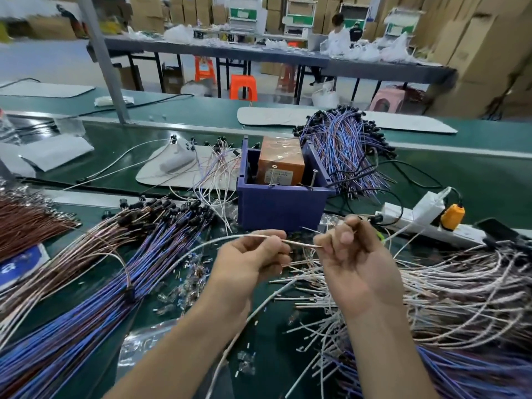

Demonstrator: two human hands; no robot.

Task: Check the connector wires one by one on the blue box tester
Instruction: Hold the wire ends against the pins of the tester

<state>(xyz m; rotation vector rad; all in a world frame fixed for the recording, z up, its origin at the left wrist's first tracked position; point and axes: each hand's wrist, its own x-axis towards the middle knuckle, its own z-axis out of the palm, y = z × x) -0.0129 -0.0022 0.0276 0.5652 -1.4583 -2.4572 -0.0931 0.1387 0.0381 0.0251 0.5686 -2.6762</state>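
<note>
- Far left on my feed, a brown wire bundle (26,226) lies on the green bench (475,180).
- Just beside it, a thick blue-purple bundle (115,277) fans out, its black connectors pointing toward the box.
- My left hand (247,263) is held above the bench, fingers curled, thumb and forefinger pinching a white connector wire (300,243).
- That wire runs across to the other hand, just in front of the blue box tester (282,208) and not touching it.
- The tester stands mid-bench, open-topped, with an orange block (280,162) inside.
- My right hand (357,257) pinches the wire's other end, fingers curled.
- A loose pile of white wires (460,283) spreads right of that hand.
- A white power strip (431,226) lies behind that pile.
</note>
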